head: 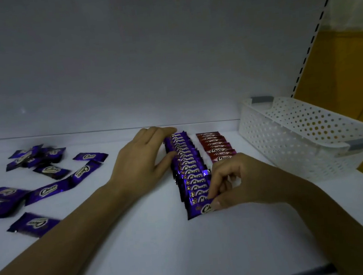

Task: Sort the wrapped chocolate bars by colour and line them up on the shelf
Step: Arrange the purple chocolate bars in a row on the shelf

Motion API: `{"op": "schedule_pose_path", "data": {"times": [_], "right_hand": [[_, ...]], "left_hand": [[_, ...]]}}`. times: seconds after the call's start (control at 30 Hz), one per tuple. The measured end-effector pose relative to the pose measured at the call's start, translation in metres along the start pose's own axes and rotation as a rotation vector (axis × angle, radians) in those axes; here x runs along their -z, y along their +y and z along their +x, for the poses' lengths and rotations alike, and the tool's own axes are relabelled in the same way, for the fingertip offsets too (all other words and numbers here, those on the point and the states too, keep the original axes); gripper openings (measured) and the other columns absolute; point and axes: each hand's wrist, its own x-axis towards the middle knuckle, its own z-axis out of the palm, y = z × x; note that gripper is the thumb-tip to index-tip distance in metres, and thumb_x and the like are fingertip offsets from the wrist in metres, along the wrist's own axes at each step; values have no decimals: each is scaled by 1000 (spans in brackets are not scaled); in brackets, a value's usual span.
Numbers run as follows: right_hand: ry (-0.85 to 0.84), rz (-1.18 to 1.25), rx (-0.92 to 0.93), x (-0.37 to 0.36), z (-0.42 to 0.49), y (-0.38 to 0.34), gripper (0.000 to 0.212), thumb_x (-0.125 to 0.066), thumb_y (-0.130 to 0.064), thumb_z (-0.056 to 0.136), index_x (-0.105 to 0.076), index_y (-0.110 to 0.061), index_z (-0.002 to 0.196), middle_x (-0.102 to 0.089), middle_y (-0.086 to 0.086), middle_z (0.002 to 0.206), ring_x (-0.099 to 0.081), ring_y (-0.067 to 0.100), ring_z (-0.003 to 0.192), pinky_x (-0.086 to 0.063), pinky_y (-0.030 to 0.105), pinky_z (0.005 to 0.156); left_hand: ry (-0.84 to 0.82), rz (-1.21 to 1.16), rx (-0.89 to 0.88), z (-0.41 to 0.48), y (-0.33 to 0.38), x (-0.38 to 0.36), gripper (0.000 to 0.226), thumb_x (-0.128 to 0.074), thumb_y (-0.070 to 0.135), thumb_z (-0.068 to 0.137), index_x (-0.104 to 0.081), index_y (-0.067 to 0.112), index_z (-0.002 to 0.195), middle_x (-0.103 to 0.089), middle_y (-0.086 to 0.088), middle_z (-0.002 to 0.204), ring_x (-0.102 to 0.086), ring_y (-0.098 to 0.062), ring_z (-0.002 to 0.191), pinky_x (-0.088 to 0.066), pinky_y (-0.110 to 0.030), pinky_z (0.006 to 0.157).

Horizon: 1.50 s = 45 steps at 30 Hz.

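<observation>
A long row of purple wrapped bars [186, 165] runs front to back across the middle of the white shelf [141, 239]. A shorter row of red bars [215, 146] lies just right of it. My left hand [143, 162] rests flat against the left side of the purple row, fingers straight, its fingertips at the row's far end. My right hand [230, 181] pinches the nearest purple bar [202, 210] at the front end of that row. Several loose purple bars [45, 171] lie scattered on the shelf's left part.
A white perforated plastic basket [303, 135] with grey handles stands at the right end of the shelf, close to the red row. The shelf's back wall rises behind the rows. A slotted upright runs along the right edge.
</observation>
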Motion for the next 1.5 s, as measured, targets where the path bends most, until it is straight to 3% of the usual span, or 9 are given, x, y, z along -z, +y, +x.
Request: {"op": "schedule_pose_path", "data": {"times": [0.13,0.33,0.53,0.8,1.07,1.37,1.5], "right_hand": [[12,-83,5,-2,3,7,21,-83,-20,69,-70,-36,74,-65,-6,77,-57,11,70,-48,27,62],[37,-121,36,-3,6,17,20,-84,-26,68,-70,-37,77,-60,-17,70,-51,5,60,-41,19,55],[28,-152,56,-4,5,16,23,-85,-31,66,-67,-39,79,-59,-21,72,-50,2,61,-38,14,53],[47,-117,46,-9,4,10,16,-82,-25,71,-71,-26,83,-62,-1,74,-55,24,69,-46,37,59],[51,-200,69,-8,3,11,21,-85,-27,66,-69,-27,81,-57,-12,72,-53,6,69,-43,16,59],[121,-201,106,-8,3,13,21,-85,-24,66,-68,-31,75,-55,-10,67,-53,13,65,-43,26,57],[109,-209,87,-9,3,12,19,-85,-26,67,-69,-28,77,-58,-7,70,-53,11,65,-42,20,57]], "left_hand": [[50,-187,224,1,-4,-9,45,-62,26,90,-48,21,133,-58,15,108,-55,-8,97,-51,-33,76],[86,-338,367,3,-11,-11,44,-60,24,91,-46,18,133,-58,13,102,-59,-5,92,-49,-22,71],[77,-354,386,4,-11,-13,39,-59,23,92,-48,19,129,-57,21,96,-59,1,90,-46,-16,66],[69,-355,382,4,-11,-12,37,-59,22,92,-49,19,128,-56,22,95,-59,-1,89,-48,-18,66],[70,-354,380,3,-12,-13,36,-59,22,92,-50,18,127,-57,19,95,-58,0,89,-47,-17,67],[69,-353,367,3,-13,-14,34,-59,21,93,-52,18,126,-59,15,97,-59,-1,89,-45,-16,67],[55,-334,360,3,-11,-13,32,-59,21,93,-53,18,125,-59,14,97,-58,0,88,-46,-15,67]]}}
